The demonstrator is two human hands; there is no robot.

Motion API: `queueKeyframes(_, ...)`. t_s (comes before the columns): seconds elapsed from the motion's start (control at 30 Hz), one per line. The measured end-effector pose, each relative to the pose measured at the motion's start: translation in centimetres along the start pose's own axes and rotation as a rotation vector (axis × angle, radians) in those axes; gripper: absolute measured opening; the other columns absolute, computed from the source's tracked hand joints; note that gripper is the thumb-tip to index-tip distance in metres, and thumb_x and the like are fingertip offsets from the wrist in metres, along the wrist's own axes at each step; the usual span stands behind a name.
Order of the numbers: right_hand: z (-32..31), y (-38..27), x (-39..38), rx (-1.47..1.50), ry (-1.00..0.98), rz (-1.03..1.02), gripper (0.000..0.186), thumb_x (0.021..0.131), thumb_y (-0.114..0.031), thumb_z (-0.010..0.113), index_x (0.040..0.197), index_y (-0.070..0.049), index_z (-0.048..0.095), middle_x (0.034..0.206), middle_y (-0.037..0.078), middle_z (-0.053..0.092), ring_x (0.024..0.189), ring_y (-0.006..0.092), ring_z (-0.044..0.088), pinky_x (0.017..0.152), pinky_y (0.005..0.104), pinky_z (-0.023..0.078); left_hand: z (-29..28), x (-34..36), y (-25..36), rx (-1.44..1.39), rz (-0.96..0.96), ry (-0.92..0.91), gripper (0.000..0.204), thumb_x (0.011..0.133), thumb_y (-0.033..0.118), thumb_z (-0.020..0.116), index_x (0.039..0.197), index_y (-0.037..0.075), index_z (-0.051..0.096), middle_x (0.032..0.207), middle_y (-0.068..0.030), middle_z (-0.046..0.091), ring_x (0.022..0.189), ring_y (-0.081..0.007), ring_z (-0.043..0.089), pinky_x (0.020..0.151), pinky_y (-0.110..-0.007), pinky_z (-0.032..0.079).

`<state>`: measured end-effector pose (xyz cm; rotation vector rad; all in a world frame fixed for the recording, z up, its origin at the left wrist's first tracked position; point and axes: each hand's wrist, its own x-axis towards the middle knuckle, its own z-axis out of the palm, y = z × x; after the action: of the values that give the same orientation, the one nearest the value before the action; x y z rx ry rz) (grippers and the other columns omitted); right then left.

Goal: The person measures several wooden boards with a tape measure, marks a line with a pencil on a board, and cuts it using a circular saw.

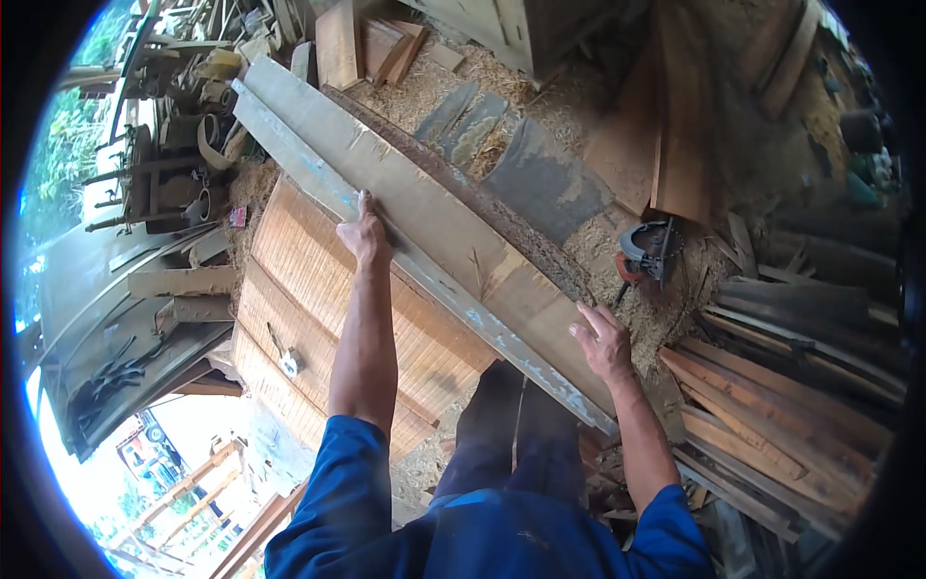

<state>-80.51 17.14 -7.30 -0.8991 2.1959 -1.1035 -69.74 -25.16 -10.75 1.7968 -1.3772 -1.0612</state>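
Observation:
A long, wide wooden board (424,193) lies slantwise in front of me, from the far left to near my right side. A narrow strip with flaking pale blue paint (463,307) runs along its near edge. My left hand (365,236) is closed on this near edge, one digit pointing away along the top. Over the board's right end is my right hand (606,345), its visible fingers apart and reaching onto the surface; the rest of its fingers are hard to make out.
Ribbed, yellowish wooden panels (309,299) lie below the board, with a small metal-and-white tool (288,362) on them. A circular saw (648,253) sits among sawdust at right. Stacked planks (772,415) lie near right; a pale cabinet (492,29) stands at the back.

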Motion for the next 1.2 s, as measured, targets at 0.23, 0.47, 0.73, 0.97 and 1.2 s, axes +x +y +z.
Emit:
queueKeyframes(0.23,0.2,0.2,0.0,0.01,-0.022,0.013,0.037,0.082,-0.012,0.07,0.116,0.001,0.062,0.095,0.016,0.062,0.086,0.0348,0.063,0.073,0.0396,0.052,-0.2,1.1,-1.2,0.11,-0.063,0.081,0.074,0.078,0.041,0.08,0.113,-0.017,0.05,0.109,-0.028,0.061,0.103,-0.034,0.06,0.09,-0.041,0.046)
queueKeyframes(0.47,0.2,0.3,0.1,0.007,-0.011,0.012,0.036,0.083,-0.014,0.07,0.115,0.001,0.063,0.095,0.016,0.063,0.085,0.0345,0.063,0.073,0.0396,0.052,-0.4,-2.1,1.6,0.503,0.303,0.127,0.093,0.077,0.054,0.075,0.135,-0.009,0.037,0.133,-0.0305,0.044,0.126,-0.0383,0.044,0.106,-0.05,0.031)
queueKeyframes(0.73,0.2,0.2,-0.1,-0.017,0.015,0.008,0.035,0.083,-0.015,0.07,0.114,0.001,0.064,0.093,0.016,0.064,0.084,0.0339,0.064,0.073,0.0396,0.053,-0.3,-5.2,5.9,1.212,0.762,-0.641,0.126,0.064,0.074,0.07,0.153,0.004,0.016,0.159,-0.0226,0.012,0.148,-0.0386,0.01,0.116,-0.061,0.009)
queueKeyframes(0.97,-1.0,-3.4,4.0,-0.163,0.112,0.084,0.063,0.08,-0.025,0.074,0.133,-0.002,0.05,0.118,0.017,0.058,0.104,0.032,0.06,0.088,0.0412,0.049,-0.2,-4.7,5.5,1.256,0.752,-0.65,0.13,0.06,0.074,0.072,0.153,0.002,0.015,0.159,-0.0236,0.012,0.148,-0.0401,0.01,0.118,-0.055,0.012)
queueKeyframes(1.2,6.6,-8.1,25.7,0.179,-0.347,0.125,0.091,0.075,-0.045,0.076,0.142,0.003,0.038,0.135,0.029,0.05,0.125,0.0404,0.049,0.104,0.0422,0.041,0.3,-4.8,6.5,1.25,0.742,-0.649,0.129,0.06,0.07,0.075,0.152,0.001,0.016,0.159,-0.0226,0.015,0.148,-0.0381,0.012,0.118,-0.055,0.012)
